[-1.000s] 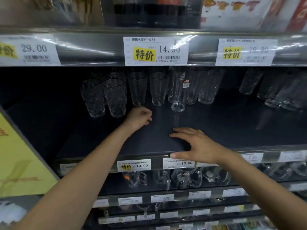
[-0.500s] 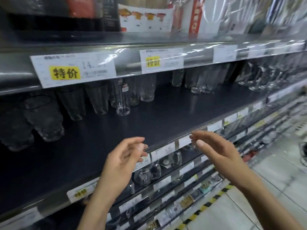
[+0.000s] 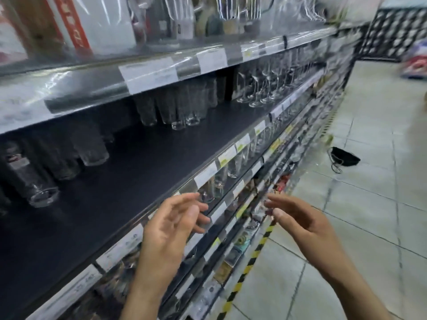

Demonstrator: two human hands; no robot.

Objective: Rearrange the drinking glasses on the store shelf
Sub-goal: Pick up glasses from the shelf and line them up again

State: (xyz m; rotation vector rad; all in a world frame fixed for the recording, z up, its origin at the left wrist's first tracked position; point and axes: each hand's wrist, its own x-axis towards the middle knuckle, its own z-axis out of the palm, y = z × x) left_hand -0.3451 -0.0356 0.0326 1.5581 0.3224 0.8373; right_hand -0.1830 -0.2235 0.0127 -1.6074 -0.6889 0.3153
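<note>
A dark store shelf [image 3: 129, 172] runs from lower left to upper right. Clear tumblers [image 3: 37, 181] stand at its far left, another cluster of tall glasses [image 3: 175, 107] sits mid-shelf, and stemmed wine glasses [image 3: 261, 88] stand farther right. My left hand [image 3: 171, 225] hovers in front of the shelf's front edge, fingers loosely spread, holding nothing. My right hand [image 3: 298, 218] floats beside it over the aisle, fingers relaxed and empty. Both hands are well clear of every glass. The view is motion-blurred.
Price labels [image 3: 147, 72] line the shelf edges. Lower shelves [image 3: 233, 204] hold more glassware and small goods. A yellow-black floor stripe [image 3: 251, 255] runs along the shelf base. A black object [image 3: 344, 158] lies on the tiled aisle floor.
The view has swung right along the aisle. Both hands left the shelf surface and now hover in front of its edge, still empty.
</note>
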